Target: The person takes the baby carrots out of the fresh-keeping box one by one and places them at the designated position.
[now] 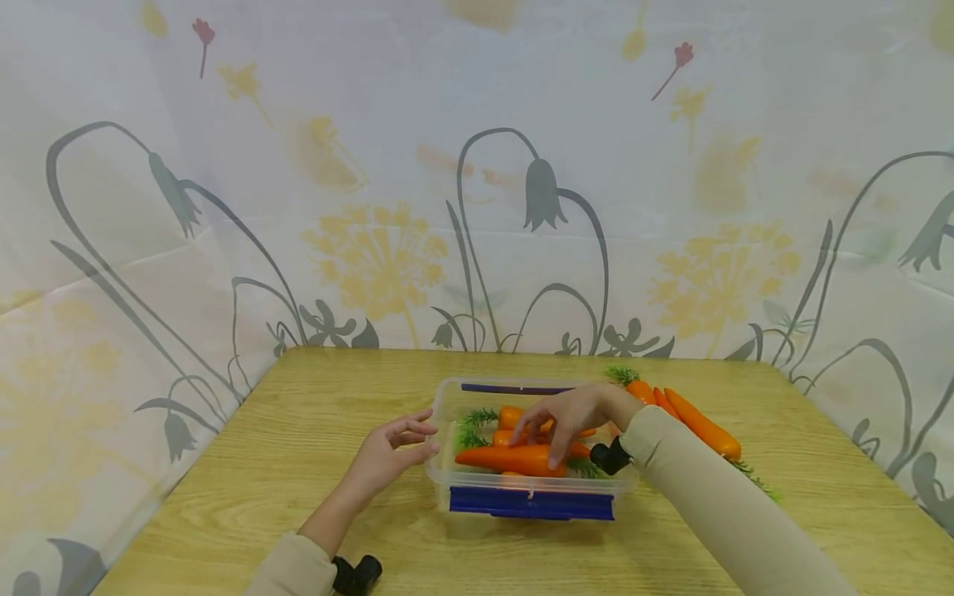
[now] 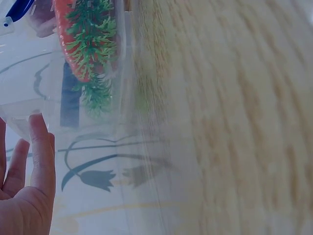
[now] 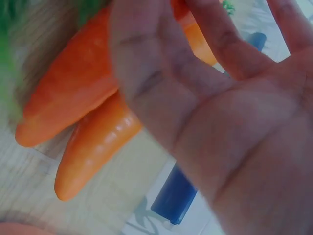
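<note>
A person's right hand [image 1: 570,415] reaches into a clear box [image 1: 477,480], its fingers spread over the front carrot [image 1: 503,459]; whether they grip it cannot be told. This carrot lies in the box among others. The left hand [image 1: 387,455], fingers loosely extended, is at the box's left wall. Further carrots [image 1: 704,426] rest to the right on the table [image 1: 335,397].

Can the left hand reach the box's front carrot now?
Probably yes: the box is open and the front carrot points its tip toward the left hand, only the wall between; the right hand is at the other end.
</note>
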Tool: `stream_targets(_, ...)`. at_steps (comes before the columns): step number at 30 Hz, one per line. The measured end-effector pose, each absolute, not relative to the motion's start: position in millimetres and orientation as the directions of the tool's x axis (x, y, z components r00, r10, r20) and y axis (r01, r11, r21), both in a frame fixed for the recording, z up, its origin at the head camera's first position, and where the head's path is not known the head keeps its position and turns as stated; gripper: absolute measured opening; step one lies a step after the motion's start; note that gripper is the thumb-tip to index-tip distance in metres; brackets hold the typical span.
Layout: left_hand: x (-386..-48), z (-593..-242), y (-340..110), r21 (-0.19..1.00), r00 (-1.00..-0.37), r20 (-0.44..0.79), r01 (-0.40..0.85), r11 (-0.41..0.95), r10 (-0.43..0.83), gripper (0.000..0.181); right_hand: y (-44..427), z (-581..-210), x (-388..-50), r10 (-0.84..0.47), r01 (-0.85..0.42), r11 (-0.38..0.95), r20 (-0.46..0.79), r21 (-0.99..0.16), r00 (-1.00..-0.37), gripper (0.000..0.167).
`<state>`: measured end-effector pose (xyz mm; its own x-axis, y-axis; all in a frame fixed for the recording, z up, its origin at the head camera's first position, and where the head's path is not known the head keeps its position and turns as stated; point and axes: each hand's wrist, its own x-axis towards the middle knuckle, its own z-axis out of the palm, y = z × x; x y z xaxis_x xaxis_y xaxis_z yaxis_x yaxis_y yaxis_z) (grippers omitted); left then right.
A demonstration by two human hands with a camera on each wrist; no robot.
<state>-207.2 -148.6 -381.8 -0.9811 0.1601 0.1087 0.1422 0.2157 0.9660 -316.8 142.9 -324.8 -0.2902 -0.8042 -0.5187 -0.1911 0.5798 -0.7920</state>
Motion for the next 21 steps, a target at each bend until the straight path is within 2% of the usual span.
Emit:
stream_targets(6,-206.7,-381.0,-148.5,0.968,-0.981,0.108,0.140,0.208,0.160,0.031,141.7,-324.9,-316.6,-0.804,-0.214,0.588,-0.534,-0.780,-0.262,0.053)
stream_targets(21,-208.1,-382.2,-148.2,0.971,-0.983,0.104,0.134,0.196,0.154,0.027,145.2,-307.2,-305.7,-0.854,-0.378,0.509,-0.397,-0.773,-0.336,0.056)
